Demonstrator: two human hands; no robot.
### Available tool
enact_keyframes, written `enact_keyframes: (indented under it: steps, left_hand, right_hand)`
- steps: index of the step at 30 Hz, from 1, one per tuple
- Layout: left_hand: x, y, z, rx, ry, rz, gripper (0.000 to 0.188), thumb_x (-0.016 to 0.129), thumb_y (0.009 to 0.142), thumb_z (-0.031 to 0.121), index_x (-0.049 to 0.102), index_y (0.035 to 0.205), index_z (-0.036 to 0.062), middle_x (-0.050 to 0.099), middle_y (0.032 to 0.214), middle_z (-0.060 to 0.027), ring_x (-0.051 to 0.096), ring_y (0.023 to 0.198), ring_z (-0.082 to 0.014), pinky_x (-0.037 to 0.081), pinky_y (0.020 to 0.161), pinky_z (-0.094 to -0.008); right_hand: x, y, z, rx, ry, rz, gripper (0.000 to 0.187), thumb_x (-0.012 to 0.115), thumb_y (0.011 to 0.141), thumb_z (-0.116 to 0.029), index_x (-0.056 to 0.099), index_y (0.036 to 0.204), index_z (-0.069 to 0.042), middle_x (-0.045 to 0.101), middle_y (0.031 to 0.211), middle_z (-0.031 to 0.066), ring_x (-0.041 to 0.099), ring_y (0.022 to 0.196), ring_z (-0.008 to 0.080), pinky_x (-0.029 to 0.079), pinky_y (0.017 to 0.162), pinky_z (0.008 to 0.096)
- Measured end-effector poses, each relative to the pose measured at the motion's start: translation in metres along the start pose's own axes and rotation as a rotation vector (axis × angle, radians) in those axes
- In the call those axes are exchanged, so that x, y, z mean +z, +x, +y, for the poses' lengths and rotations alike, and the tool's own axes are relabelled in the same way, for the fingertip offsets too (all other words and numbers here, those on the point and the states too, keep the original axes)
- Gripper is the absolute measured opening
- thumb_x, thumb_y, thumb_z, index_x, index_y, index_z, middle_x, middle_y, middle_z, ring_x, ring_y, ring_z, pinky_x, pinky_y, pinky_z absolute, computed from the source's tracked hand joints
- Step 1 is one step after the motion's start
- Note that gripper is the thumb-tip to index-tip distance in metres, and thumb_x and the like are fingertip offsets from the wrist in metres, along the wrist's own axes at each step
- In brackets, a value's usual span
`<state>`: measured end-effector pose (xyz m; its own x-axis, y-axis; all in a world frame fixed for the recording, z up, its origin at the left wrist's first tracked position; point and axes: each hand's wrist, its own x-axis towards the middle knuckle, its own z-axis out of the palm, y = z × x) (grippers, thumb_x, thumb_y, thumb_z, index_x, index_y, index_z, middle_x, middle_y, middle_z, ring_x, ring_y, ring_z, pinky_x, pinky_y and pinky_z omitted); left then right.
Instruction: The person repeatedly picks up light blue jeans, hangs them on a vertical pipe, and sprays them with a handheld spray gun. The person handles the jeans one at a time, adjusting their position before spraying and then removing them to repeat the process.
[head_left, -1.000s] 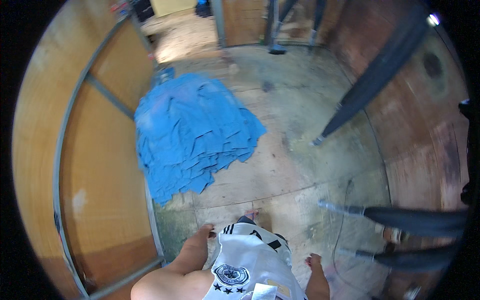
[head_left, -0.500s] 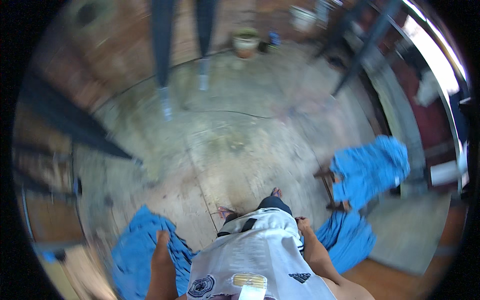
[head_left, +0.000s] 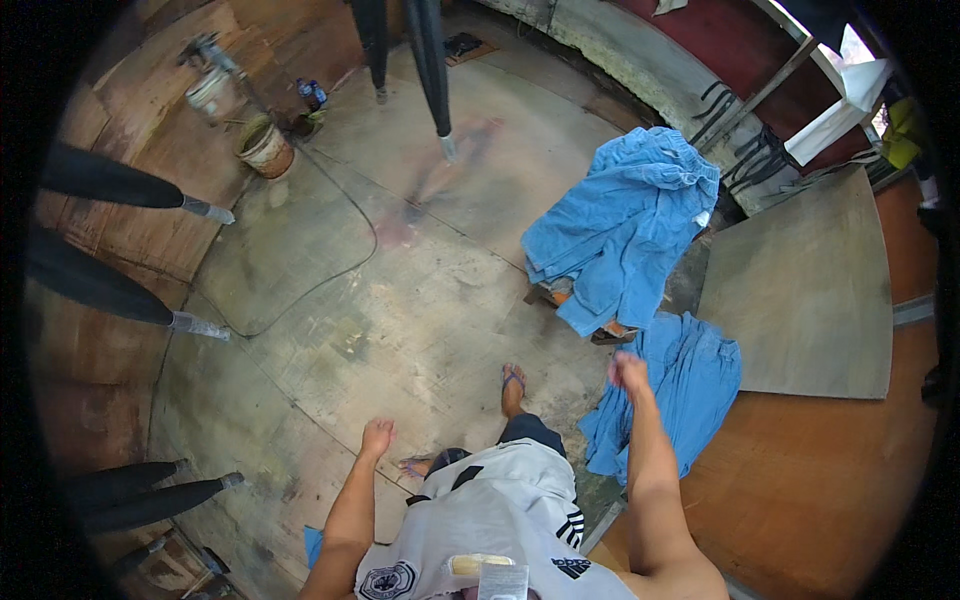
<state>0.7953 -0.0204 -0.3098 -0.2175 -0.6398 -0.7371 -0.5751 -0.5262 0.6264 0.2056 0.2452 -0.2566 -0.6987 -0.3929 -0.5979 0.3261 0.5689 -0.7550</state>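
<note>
the left hand [head_left: 377, 437] hangs loose over the bare concrete floor [head_left: 400, 300], fingers slack and lightly curled, holding nothing. the right hand [head_left: 628, 372] is blurred, raised over the near edge of a blue cloth [head_left: 680, 385] that lies crumpled on the floor to the right; whether its fingers pinch the fabric or only brush it cannot be told. just beyond that cloth, farther and slightly left, a bigger heap of blue clothes [head_left: 625, 225] is draped over a low stool [head_left: 600, 330], of which only a bit of wood shows beneath. right of both lies a flat grey board [head_left: 805, 290], resting on brown wooden sheeting [head_left: 840, 470]. the person's foot in a sandal [head_left: 513, 385] stands on the floor between the two hands, near the lower cloth. a thin black cable [head_left: 330, 275] curves across the floor on the left, running toward a dirty bucket [head_left: 265, 148] at the far left. dark metal legs [head_left: 120, 185] reach in from the left rim, and two more [head_left: 430, 60] come down at the far middle. a small scrap of blue [head_left: 313, 545] shows by the left forearm.
</note>
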Motion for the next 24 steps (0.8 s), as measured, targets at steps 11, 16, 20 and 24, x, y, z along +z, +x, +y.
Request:
enact_keyframes:
  steps: [11, 16, 20, 24]
  left_hand:
    - [0.093, -0.034, 0.129, 0.117, 0.120, -0.083, 0.025, 0.059, 0.101, 0.021, 0.063, 0.109, -0.0023, 0.069, 0.093, -0.0081, 0.064, 0.082, -0.0134, 0.052, 0.075, -0.0289]
    - [0.058, -0.049, 0.056, -0.150, 0.515, -0.018, 0.032, 0.061, 0.095, 0.025, 0.066, 0.107, -0.0038, 0.070, 0.098, -0.0189, 0.067, 0.094, -0.0281, 0.052, 0.083, -0.0366]
    - [0.061, -0.044, 0.067, -0.302, 0.770, -0.142, 0.036, 0.060, 0.094, 0.029, 0.067, 0.110, -0.0026, 0.071, 0.104, -0.0233, 0.067, 0.105, -0.0361, 0.052, 0.091, -0.0394]
    - [0.105, -0.042, 0.160, 0.134, 0.377, 0.016, 0.030, 0.060, 0.095, 0.022, 0.065, 0.115, -0.0002, 0.070, 0.106, -0.0219, 0.067, 0.105, -0.0337, 0.053, 0.089, -0.0395]
  right_hand:
    - [-0.075, 0.225, -0.360, -0.779, -1.154, 0.806, 0.042, 0.060, 0.089, -0.014, 0.056, 0.131, -0.011, 0.052, 0.134, 0.0270, 0.049, 0.127, 0.0430, 0.043, 0.103, 0.0480]
    - [-0.118, 0.262, -0.387, -0.789, -1.741, 0.765, 0.029, 0.047, 0.098, -0.021, 0.069, 0.114, -0.013, 0.057, 0.129, 0.0189, 0.050, 0.126, 0.0372, 0.032, 0.112, 0.0546]
    - [-0.092, 0.246, -0.369, -0.816, -1.625, 0.109, 0.027, 0.045, 0.097, -0.015, 0.063, 0.115, -0.007, 0.061, 0.119, 0.0242, 0.066, 0.098, 0.0418, 0.054, 0.081, 0.0509]
    - [-0.002, 0.135, -0.296, -1.103, -1.341, -0.295, 0.030, 0.048, 0.090, -0.011, 0.058, 0.116, -0.001, 0.070, 0.079, 0.0212, 0.070, 0.068, 0.0369, 0.055, 0.061, 0.0495]
